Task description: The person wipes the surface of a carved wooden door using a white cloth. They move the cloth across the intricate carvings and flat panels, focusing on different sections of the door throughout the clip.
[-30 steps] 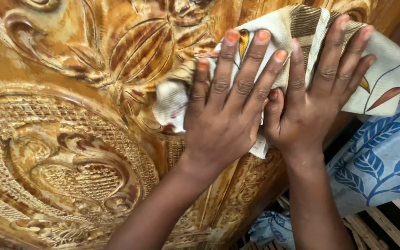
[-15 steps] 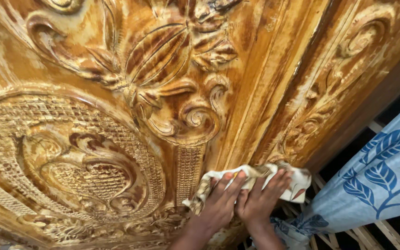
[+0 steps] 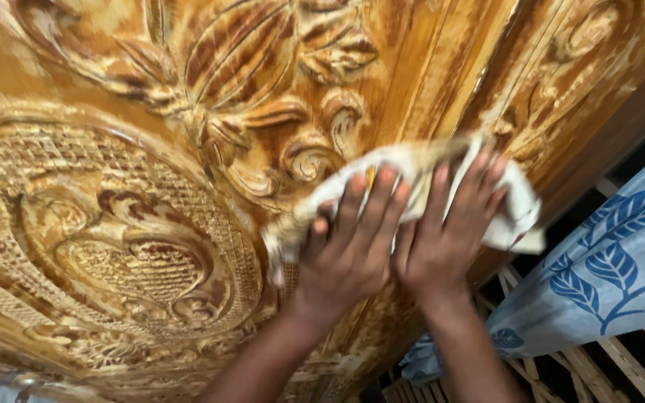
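My left hand point(image 3: 349, 246) and my right hand point(image 3: 449, 235) lie side by side, fingers spread flat on a cream cloth point(image 3: 513, 213) with a faint pattern. Both press the cloth against a large carved wooden panel point(image 3: 151, 224), golden brown and glossy. The cloth sits just right of a carved scroll point(image 3: 311, 160), below a big carved flower point(image 3: 240, 60). A round carved medallion point(image 3: 113, 246) with a lattice ground fills the panel's left part. The hands and cloth are blurred by motion.
Right of the panel hangs a pale blue fabric point(image 3: 614, 276) printed with dark blue leaves. Below it, wooden slats point(image 3: 599, 366) run over a dark gap. The panel's dark right edge point(image 3: 636, 112) runs diagonally.
Both hands swept the cloth down the panel from its upper right, then came back up toward the middle beside the scroll. The view also shifted.
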